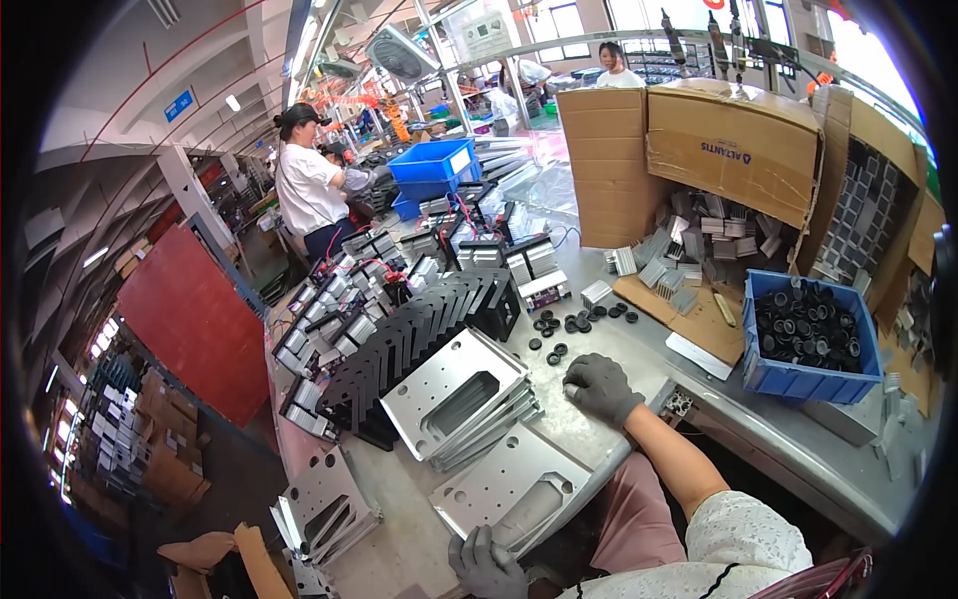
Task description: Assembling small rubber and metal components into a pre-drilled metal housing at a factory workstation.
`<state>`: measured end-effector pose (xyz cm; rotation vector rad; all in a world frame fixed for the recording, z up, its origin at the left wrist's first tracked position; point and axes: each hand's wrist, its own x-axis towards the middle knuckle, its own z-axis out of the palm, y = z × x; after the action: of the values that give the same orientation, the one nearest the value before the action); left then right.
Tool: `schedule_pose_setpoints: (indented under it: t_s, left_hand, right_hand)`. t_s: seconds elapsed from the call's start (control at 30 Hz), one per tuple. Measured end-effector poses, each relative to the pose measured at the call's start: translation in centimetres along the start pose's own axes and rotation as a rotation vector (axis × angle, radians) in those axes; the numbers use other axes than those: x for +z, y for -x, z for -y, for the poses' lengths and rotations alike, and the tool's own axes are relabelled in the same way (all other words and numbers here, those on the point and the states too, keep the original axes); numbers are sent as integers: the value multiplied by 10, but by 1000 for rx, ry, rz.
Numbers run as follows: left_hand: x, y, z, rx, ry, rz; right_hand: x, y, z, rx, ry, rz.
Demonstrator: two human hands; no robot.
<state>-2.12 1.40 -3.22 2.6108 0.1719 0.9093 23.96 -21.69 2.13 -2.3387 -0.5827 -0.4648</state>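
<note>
My left hand (486, 565), in a grey glove, grips the near corner of a silver metal plate (509, 477) with a long slot and round holes, which lies at the bench's front edge. My right hand (602, 388), gloved too, rests on the bench to the right with its fingers curled in; what they hold, if anything, is hidden. Small black round caps (579, 321) lie loose just beyond it. A stack of similar plates (454, 389) stands behind the one at my left hand, and another stack (324, 504) sits further left.
Black brackets (419, 329) stand in a row behind the plates, with wired assemblies (339, 309) beyond. At right, a blue bin (810, 384) holds black caps; finned heat sinks (689, 240) spill from a cardboard box (733, 145). A co-worker (309, 185) stands at the far left.
</note>
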Motion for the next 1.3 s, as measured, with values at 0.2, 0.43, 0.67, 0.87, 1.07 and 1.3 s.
schedule_pose_setpoints:
  t_s: [0.2,0.43,0.67,0.87,1.07,1.3]
  left_hand:
    - [-3,0,-1,-49,33,62]
    - [-11,-3,-6,-118,12,161]
    - [-18,-19,-34,-41,-12,-75]
    - [-16,-24,-34,-35,26,-73]
    - [1,6,28,51,-115,106]
    - [24,-27,59,6,31,19]
  right_hand:
    - [-2,0,-1,-7,5,-12]
    - [-1,1,-1,-9,-7,-4]
    - [-2,0,0,39,-12,21]
    - [-5,-3,-4,20,-16,-7]
    - [25,-4,-18,-46,15,-28]
    - [-6,4,0,59,22,52]
